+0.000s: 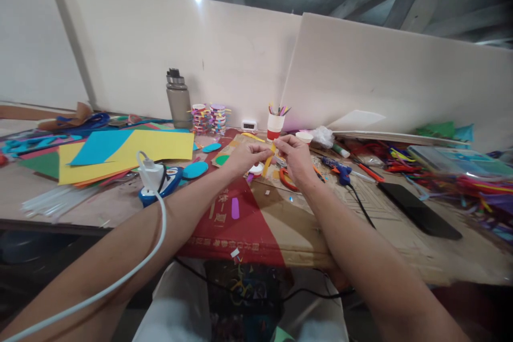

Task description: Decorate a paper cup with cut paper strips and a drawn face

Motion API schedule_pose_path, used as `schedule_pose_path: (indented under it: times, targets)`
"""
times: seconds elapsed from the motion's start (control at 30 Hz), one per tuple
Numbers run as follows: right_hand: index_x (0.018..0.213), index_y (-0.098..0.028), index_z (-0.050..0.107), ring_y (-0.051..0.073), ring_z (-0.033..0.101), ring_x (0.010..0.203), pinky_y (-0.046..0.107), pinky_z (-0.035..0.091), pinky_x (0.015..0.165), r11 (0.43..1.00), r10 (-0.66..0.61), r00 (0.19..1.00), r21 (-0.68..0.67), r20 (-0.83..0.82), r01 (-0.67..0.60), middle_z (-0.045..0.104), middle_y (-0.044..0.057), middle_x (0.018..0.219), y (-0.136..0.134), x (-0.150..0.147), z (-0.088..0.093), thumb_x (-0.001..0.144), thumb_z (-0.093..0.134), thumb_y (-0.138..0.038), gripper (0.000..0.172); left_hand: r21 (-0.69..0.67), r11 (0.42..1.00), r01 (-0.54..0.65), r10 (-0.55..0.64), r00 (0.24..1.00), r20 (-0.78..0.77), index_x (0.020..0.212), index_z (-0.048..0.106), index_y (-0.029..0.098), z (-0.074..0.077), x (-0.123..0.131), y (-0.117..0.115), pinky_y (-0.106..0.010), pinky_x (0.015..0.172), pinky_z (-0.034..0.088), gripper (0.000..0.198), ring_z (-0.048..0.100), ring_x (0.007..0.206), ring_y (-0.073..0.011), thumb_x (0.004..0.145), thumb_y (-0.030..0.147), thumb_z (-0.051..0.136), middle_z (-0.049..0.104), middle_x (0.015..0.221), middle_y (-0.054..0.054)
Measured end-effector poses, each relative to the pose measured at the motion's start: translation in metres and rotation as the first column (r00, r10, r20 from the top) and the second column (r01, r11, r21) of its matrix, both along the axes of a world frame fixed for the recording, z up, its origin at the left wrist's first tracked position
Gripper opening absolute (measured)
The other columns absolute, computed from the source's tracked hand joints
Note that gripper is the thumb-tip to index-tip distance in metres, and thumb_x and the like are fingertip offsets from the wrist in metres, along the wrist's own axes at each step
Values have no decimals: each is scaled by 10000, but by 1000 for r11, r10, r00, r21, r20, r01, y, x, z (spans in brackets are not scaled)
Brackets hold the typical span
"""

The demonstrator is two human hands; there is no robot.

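Note:
A narrow yellow strip (269,164) hangs at a tilt between my two hands above the cardboard. My right hand (297,157) pinches its upper end with thumb and finger. On the other side, my left hand (249,157) is closed, its fingertips at the strip's edge. Scissors with orange handles (286,180) show beneath my right hand, partly hidden by it. Behind the strip and partly covered stands a small white-rimmed cup piece (256,169). A purple paper piece with rounded ends (235,208) lies on the red-printed cardboard (252,224) nearer to me.
Yellow sheets (164,144), blue ovals (195,170) and a white plug (152,175) with its cable lie left. Decorated cups (217,119), a bottle (178,101) and a pencil cup (276,125) stand behind. Right are a blue glue gun (340,171) and a black phone (419,210).

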State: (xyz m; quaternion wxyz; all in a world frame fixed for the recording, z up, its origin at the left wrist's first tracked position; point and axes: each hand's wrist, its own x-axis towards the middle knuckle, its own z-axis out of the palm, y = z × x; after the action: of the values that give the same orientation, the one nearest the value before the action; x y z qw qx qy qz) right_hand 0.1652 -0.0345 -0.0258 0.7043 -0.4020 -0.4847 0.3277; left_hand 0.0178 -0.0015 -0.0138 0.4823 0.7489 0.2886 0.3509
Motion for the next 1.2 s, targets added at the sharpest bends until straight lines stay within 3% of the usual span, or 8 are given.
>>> schedule_pose_path:
  times: [0.17, 0.27, 0.37, 0.47, 0.6, 0.8, 1.0, 1.2]
  targets:
    - [697, -197, 621, 89, 420, 552, 240, 340, 541, 998, 13, 996, -61, 94, -8, 557, -39, 631, 1, 7, 4, 681, 716, -457, 278, 1, 1000, 4, -4, 1000, 16, 670, 720, 156, -2, -1, 1, -237, 535, 345, 348, 474, 562, -100, 716, 501, 711, 685, 659, -38]
    - [763, -196, 631, 117, 519, 639, 251, 393, 588, 992, -73, 927, -73, 368, 107, 636, 7, 750, 0, 26, 11, 824, 564, -475, 293, -35, 999, -13, 16, 997, 79, 661, 718, 160, -7, -3, 8, -239, 534, 338, 308, 462, 558, -99, 723, 462, 709, 701, 679, -43]
    - [754, -196, 637, 146, 555, 673, 273, 402, 627, 941, -191, 597, -28, 779, 337, 654, 23, 732, -5, 49, 13, 794, 626, -330, 140, -169, 984, -49, 77, 983, 164, 634, 692, 161, -13, -4, 18, -245, 549, 365, 277, 499, 571, -107, 689, 428, 744, 716, 705, -54]
    - [751, -200, 651, 186, 597, 663, 286, 401, 593, 872, 90, 248, -197, 965, 448, 682, 58, 726, -10, 60, 7, 698, 739, -273, 126, -271, 960, -64, 126, 968, 218, 676, 694, 150, -18, -6, 27, -255, 599, 404, 273, 564, 633, -127, 657, 411, 771, 726, 740, -68]
    - [894, -178, 686, 260, 672, 827, 293, 431, 628, 809, 292, 71, -286, 954, 513, 730, 144, 927, -12, 52, -3, 632, 747, -116, 276, -326, 938, -121, 208, 947, 246, 706, 683, 145, -19, -8, 34, -248, 599, 382, 268, 578, 646, -122, 634, 382, 786, 732, 754, -67]
    - [1098, -153, 628, 252, 678, 801, 292, 450, 613, 784, 230, 166, -284, 959, 553, 722, 175, 973, -8, 48, -3, 741, 699, -226, 371, -360, 923, -132, 246, 925, 291, 704, 688, 142, -14, -11, 35, -241, 585, 361, 260, 589, 657, -126, 598, 358, 786, 730, 743, -71]
    - [1159, -219, 581, 110, 506, 516, 277, 494, 521, 958, 45, 854, -265, 518, 111, 579, -40, 719, -7, 43, 2, 727, 678, -284, 448, -363, 924, -118, 265, 882, 389, 664, 690, 150, -9, -15, 37, -234, 628, 398, 191, 617, 765, -146, 569, 307, 744, 730, 795, -74]
    - [1121, -240, 574, 123, 580, 688, 249, 535, 599, 958, 256, 841, -242, 476, -155, 577, -36, 786, -20, 22, 7, 697, 698, -250, 442, -428, 903, -29, 265, 822, 504, 635, 605, 167, 0, -20, 39, -239, 650, 444, 107, 637, 815, -164, 562, 219, 664, 734, 829, -67]
